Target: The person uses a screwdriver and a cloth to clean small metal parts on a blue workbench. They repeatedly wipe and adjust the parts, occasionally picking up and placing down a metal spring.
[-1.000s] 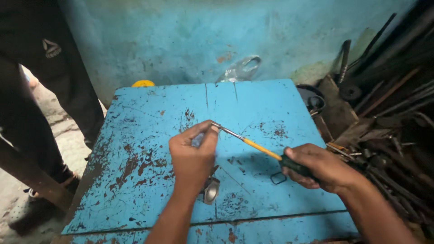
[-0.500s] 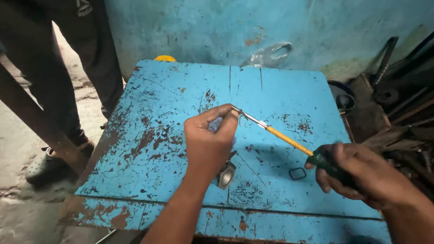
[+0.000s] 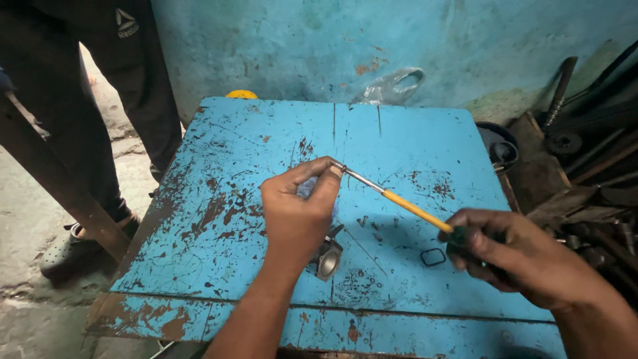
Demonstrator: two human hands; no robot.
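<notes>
Head view: left hand [image 3: 296,213] is pinching a small pale part, mostly hidden by the fingers, against the steel tip of a long yellow-shafted screwdriver [image 3: 399,201]; right hand [image 3: 515,256] is gripping its dark handle, clamped shut. Just below the left wrist a small grey metal fitting [image 3: 327,259] is lying on the chipped blue-painted metal tabletop [image 3: 219,199]; left of the right thumb, a black rectangular rubber ring [image 3: 433,256]. Risk, judged: tip slipping off the part into the fingers, since the pinch is small.

Both forearms come in bare, no sleeves, no gloves; left hand [image 3: 296,213] and right hand [image 3: 515,256] unadorned, fingers [image 3: 325,189] ringless.
</notes>
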